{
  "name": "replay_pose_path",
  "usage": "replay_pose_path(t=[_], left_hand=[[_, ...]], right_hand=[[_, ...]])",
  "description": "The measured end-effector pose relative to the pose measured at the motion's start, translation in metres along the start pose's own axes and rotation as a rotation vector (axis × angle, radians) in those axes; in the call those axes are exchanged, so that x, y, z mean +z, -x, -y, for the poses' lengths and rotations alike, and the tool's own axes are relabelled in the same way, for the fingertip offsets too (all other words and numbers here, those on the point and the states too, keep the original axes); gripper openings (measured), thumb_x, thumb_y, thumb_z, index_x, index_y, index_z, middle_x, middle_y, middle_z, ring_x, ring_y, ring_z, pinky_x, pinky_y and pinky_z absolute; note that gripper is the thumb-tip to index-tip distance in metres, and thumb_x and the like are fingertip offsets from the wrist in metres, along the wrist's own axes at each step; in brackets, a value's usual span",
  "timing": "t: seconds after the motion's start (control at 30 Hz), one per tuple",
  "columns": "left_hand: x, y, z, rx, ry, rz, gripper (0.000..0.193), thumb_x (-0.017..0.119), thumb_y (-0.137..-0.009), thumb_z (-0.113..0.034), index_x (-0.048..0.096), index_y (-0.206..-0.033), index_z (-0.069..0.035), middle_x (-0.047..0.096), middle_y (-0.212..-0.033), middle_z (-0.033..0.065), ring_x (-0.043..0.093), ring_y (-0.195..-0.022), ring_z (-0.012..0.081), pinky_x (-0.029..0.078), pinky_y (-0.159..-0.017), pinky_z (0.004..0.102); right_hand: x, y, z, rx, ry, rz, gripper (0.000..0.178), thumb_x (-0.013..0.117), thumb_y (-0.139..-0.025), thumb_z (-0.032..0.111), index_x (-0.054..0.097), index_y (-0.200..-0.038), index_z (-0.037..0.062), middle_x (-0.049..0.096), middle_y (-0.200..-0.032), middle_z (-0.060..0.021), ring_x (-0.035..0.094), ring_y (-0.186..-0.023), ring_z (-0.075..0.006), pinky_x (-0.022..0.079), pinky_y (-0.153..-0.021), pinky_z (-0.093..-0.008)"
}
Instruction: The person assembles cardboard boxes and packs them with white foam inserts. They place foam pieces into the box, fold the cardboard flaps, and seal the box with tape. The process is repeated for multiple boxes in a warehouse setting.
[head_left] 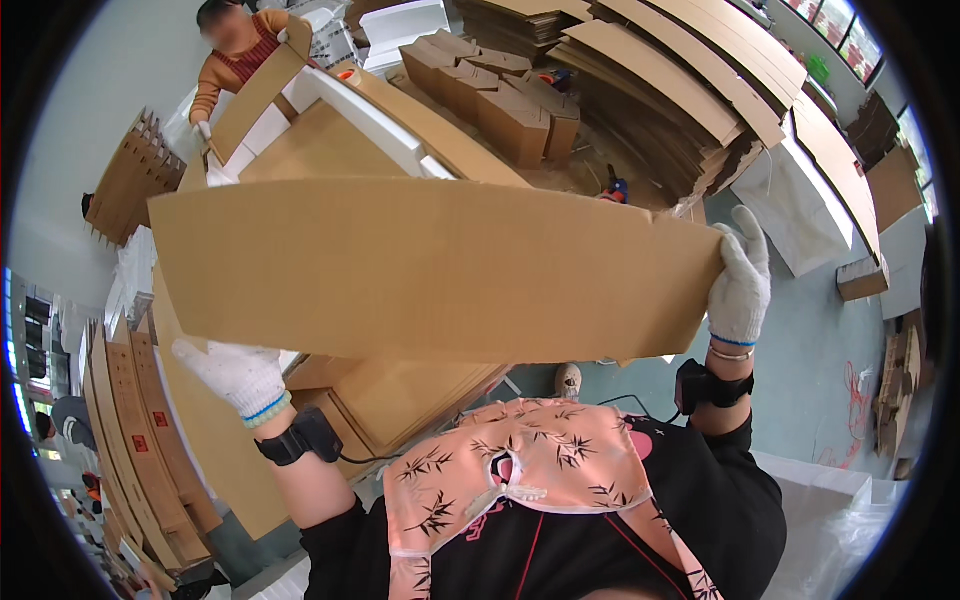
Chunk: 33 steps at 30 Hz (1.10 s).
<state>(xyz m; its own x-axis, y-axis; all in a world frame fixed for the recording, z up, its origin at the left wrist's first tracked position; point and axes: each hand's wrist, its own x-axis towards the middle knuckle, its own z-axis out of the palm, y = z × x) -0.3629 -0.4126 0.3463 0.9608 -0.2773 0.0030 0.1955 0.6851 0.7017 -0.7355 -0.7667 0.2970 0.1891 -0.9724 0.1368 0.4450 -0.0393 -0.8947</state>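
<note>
A long brown cardboard panel (pixel 440 270) spans the middle of the view, raised in front of my chest and hiding much behind it. My right hand (pixel 740 285), in a white knit glove, grips the panel's right end, some fingers showing above the edge. At the panel's lower left corner is my left hand (pixel 235 375), also gloved; it holds the lower edge, and part of its fingers is hidden behind the board. Beyond the panel lies a large open carton (pixel 340 140) with white foam strips (pixel 375 130) along its sides.
At the far left a co-worker (pixel 235 60) in gloves holds another cardboard strip (pixel 255 105) at the carton. Folded brown boxes (pixel 515 120) stand behind it, beside tall stacks of flat cardboard (pixel 660 90). More long cardboard pieces (pixel 140 430) lean at the left. White wrapped blocks (pixel 800 200) stand right.
</note>
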Motion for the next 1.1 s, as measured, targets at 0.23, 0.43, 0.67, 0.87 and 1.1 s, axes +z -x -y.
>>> replay_pose_path(t=[0.23, 0.43, 0.67, 0.87, 1.1], left_hand=[[-0.092, -0.021, -0.033, 0.207, -0.299, -0.090, 0.051, 0.054, -0.099, -0.039, 0.051, -0.136, -0.004, 0.057, -0.133, 0.0078, 0.054, -0.119, 0.0230, 0.045, -0.099, 0.0376], [-0.150, -0.012, -0.078, 0.218, -0.024, -0.384, 0.040, 0.059, -0.098, -0.032, 0.057, -0.126, -0.005, 0.063, -0.123, 0.0066, 0.060, -0.107, 0.0208, 0.050, -0.090, 0.0345], [-0.160, 0.012, -0.082, 0.161, 0.154, -0.515, 0.032, 0.066, -0.094, -0.030, 0.062, -0.116, -0.007, 0.066, -0.110, 0.0031, 0.059, -0.091, 0.0125, 0.048, -0.073, 0.0257], [-0.154, 0.022, -0.090, 0.333, -0.301, -0.484, 0.031, 0.072, -0.090, -0.023, 0.063, -0.113, -0.004, 0.068, -0.103, 0.0063, 0.062, -0.081, 0.0120, 0.052, -0.064, 0.0232], [-0.093, -0.006, -0.092, 0.392, -1.015, -0.415, 0.045, 0.068, -0.087, -0.017, 0.055, -0.125, 0.004, 0.068, -0.098, 0.0085, 0.064, -0.063, 0.0140, 0.052, -0.051, 0.0256]], right_hand=[[0.043, 0.004, -0.033, 0.110, 0.169, 0.524, 0.058, 0.059, -0.095, 0.009, 0.035, -0.145, -0.0061, 0.061, -0.124, -0.0221, 0.065, -0.107, -0.0266, 0.053, -0.091, -0.0344], [0.134, 0.032, -0.040, 0.301, -0.313, 0.836, 0.085, 0.070, -0.088, 0.030, 0.025, -0.149, -0.0068, 0.046, -0.144, -0.0219, 0.051, -0.130, -0.0339, 0.046, -0.104, -0.0458], [0.269, 0.071, -0.104, 0.353, -0.323, 0.679, 0.039, 0.062, -0.090, 0.005, 0.055, -0.129, 0.0016, 0.064, -0.122, -0.0112, 0.064, -0.110, -0.0265, 0.051, -0.093, -0.0369], [0.320, 0.047, -0.106, -0.095, 0.248, 0.687, 0.013, 0.064, -0.090, 0.006, 0.066, -0.102, 0.0027, 0.068, -0.095, -0.0087, 0.067, -0.086, -0.0188, 0.053, -0.075, -0.0293], [0.319, 0.002, -0.091, -0.438, 1.032, 0.778, 0.028, 0.066, -0.078, 0.020, 0.069, -0.101, 0.0043, 0.071, -0.094, -0.0190, 0.068, -0.090, -0.0381, 0.055, -0.078, -0.0389]])
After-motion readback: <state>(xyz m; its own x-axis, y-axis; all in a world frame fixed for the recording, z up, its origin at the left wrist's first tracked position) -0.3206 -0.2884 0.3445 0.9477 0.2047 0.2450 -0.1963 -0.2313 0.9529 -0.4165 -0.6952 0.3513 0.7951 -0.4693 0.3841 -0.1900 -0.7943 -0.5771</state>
